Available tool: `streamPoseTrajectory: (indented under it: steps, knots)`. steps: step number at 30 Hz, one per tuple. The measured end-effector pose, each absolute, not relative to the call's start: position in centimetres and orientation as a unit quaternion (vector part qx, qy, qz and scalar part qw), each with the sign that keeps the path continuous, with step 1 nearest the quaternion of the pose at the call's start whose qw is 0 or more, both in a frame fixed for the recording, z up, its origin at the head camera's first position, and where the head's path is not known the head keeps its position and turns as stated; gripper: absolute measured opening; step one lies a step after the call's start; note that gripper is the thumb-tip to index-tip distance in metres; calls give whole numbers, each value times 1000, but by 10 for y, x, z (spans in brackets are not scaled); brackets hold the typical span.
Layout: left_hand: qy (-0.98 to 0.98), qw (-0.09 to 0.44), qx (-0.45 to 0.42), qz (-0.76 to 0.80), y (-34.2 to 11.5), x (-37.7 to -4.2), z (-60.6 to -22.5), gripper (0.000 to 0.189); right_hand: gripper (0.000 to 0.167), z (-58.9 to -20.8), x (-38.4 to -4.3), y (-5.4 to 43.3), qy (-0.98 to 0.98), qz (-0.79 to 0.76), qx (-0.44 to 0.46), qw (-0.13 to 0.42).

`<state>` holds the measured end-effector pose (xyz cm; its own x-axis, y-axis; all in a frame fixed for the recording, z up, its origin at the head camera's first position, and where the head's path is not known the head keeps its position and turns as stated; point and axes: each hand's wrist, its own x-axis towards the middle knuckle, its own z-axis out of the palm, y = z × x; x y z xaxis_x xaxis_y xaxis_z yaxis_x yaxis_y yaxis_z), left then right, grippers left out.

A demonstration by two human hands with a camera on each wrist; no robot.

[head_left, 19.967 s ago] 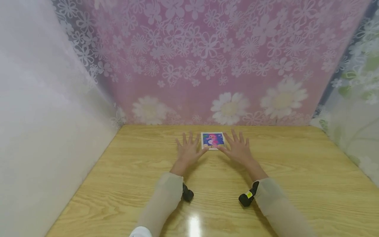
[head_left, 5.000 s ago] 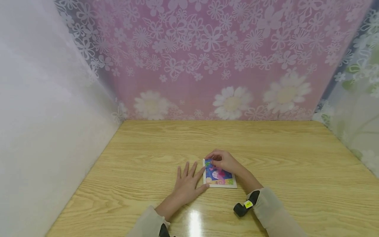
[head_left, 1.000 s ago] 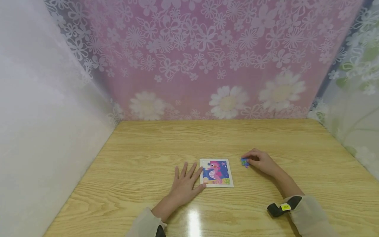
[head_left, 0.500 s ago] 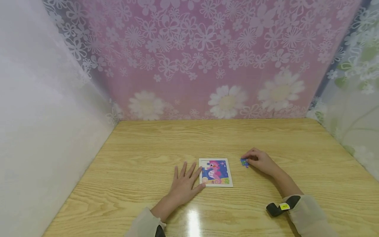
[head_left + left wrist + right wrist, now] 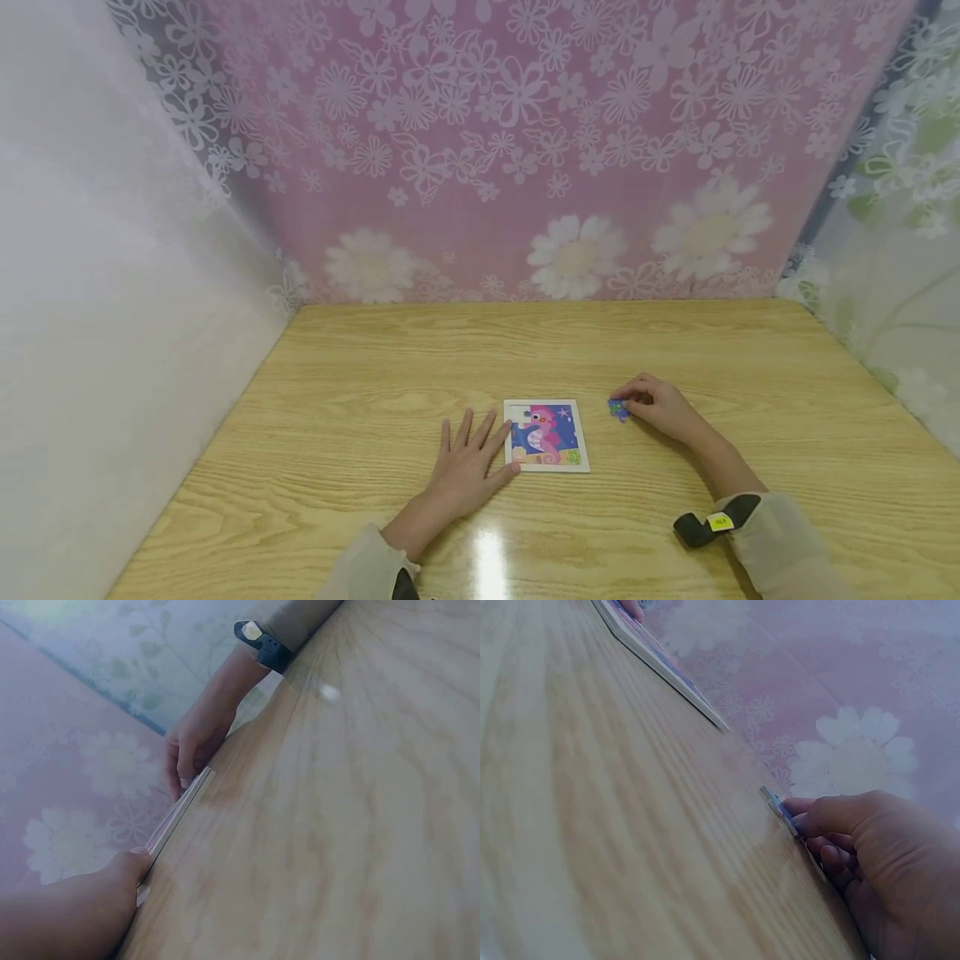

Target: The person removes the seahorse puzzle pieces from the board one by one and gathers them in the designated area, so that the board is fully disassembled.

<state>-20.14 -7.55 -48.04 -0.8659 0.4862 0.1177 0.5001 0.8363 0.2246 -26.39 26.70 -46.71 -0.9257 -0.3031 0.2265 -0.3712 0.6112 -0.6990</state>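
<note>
A square seahorse jigsaw puzzle [image 5: 546, 436] in a white frame lies flat on the table, its upper-left corner showing bare white backing. My left hand [image 5: 465, 475] rests on the table with spread fingers, the index fingertip and thumb touching the frame's left edge. To the right of the frame, my right hand [image 5: 663, 410] pinches a small blue puzzle piece [image 5: 617, 409] with green marks between thumb and fingers. In the right wrist view this puzzle piece [image 5: 780, 814] is at or just above the tabletop; the other fingers curl beneath the hand.
The wood-grain table [image 5: 360, 367] runs back to a pink floral curtain [image 5: 450, 167]. A pale wall or sheet [image 5: 150, 292] borders the left side, and a leaf-patterned one [image 5: 892, 317] the right. Dark wrist cameras [image 5: 697, 530] sit on the sleeves.
Since 20 seconds ago the puzzle has come nearer. Five seconds ago my right hand was at its upper-left corner; the piece is now out, to the right. The last second shows hardly any movement.
</note>
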Motion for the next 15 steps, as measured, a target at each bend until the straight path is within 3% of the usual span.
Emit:
streamPoseTrajectory:
  steps: [8,15]
  knots:
    - [-959,26,-255,-121,-75,-201,-480,69,16,-451,-253,256,-895,398,196,48]
    - [-957,31,-259,-126,-75,-201,-480,68,15,-469,-264,267,-897,395,194,44]
